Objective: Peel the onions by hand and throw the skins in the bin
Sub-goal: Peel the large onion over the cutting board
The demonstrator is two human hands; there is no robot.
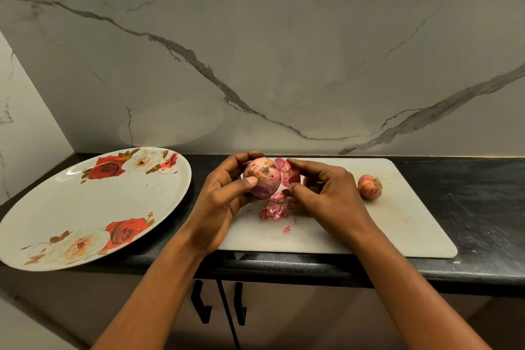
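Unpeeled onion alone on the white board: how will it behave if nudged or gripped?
The small round reddish-brown unpeeled onion likely rolls if nudged: it lies on its side on the flat white cutting board, nothing touching it. Its dry papery skin may slip or flake under a pinch. It looks firm, probably not fragile.

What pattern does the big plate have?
The plate is white with red and white roses; head view.
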